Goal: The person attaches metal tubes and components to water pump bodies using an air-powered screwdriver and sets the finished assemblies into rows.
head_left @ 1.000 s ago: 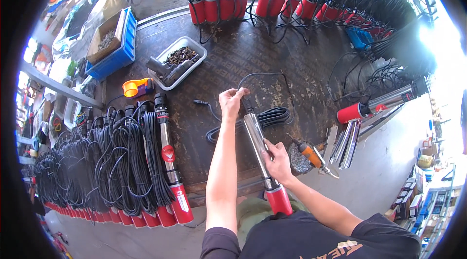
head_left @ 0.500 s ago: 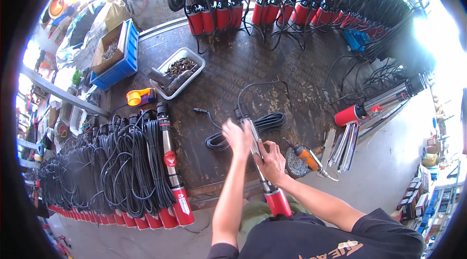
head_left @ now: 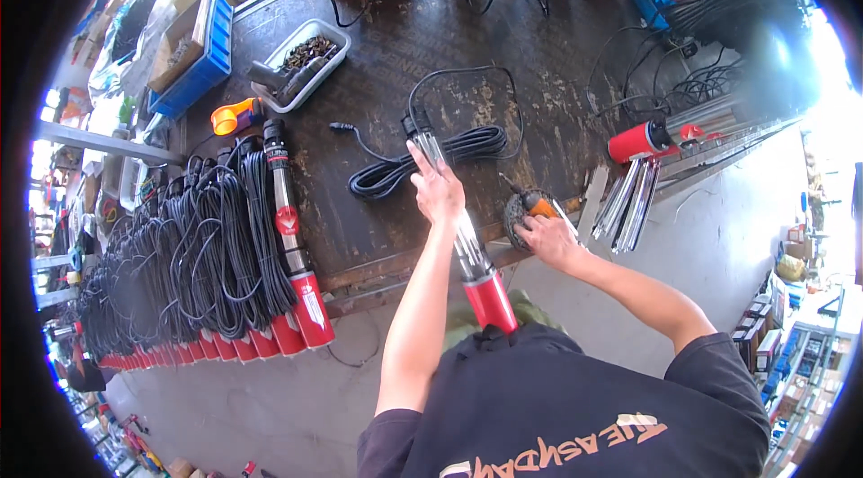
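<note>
A submersible pump (head_left: 471, 253) with a shiny metal body and a red end lies tilted over the bench's front edge, its red end towards me. My left hand (head_left: 439, 194) is closed over the metal body near its far end, the forefinger stretched along it. A coil of black cable (head_left: 476, 144) passes beneath the pump's far end. To the right, my right hand (head_left: 550, 241) has its fingers round an orange screwdriver-like power tool (head_left: 539, 205) with a slim bit. The tool rests on a round dark pad (head_left: 514, 214) at the bench edge.
Rows of similar pumps with coiled cables (head_left: 207, 253) stand at left and far back. A white tray of small parts (head_left: 322, 65), a blue crate (head_left: 214, 47) and an orange tape dispenser (head_left: 235, 117) sit at left. Metal strips (head_left: 629, 204) and another pump (head_left: 636, 144) lie right.
My right hand has left the pump and moved right onto the orange tool. My left hand, blurred and raised before, has settled on the metal body. The view has shifted, with the bench higher in it.
</note>
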A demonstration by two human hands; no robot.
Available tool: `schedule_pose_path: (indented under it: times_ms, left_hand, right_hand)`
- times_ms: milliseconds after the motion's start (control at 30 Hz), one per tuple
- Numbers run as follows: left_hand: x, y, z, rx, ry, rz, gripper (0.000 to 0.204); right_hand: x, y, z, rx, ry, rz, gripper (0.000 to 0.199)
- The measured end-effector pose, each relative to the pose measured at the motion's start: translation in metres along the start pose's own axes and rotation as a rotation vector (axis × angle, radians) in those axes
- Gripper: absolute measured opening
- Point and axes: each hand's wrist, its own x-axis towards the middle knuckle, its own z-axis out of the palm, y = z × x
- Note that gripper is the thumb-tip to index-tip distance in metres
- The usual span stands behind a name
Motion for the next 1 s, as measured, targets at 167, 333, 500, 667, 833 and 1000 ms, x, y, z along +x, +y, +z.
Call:
schedule_pose_path:
  times_ms: [167,333,500,667,833,1000]
  left_hand:
    - [0.002,0.001,-0.001,0.023,0.001,-0.007,0.073]
    - [0.000,0.001,-0.002,0.029,0.019,-0.016,0.073]
    - [-0.003,0.007,-0.004,0.030,0.020,-0.021,0.071]
    - [-0.005,0.008,-0.003,0.031,0.033,-0.055,0.070]
    - [-0.005,0.006,-0.005,0.014,0.032,-0.044,0.073]
    - [-0.004,0.005,-0.005,-0.011,0.062,-0.041,0.077]
  right_hand:
    - [-0.006,0.012,0.012,0.029,-0.051,-0.082,0.007]
    - [-0.003,0.008,0.005,0.012,-0.002,-0.051,0.007]
    - [-0.005,0.006,0.001,-0.035,-0.218,-0.058,0.010]
    - [0.000,0.009,-0.006,-0.019,-0.185,-0.048,0.008]
    - [0.015,0.017,-0.019,0.175,-0.111,-0.051,0.008]
    - [0.104,0.004,-0.076,0.490,0.284,0.029,0.011]
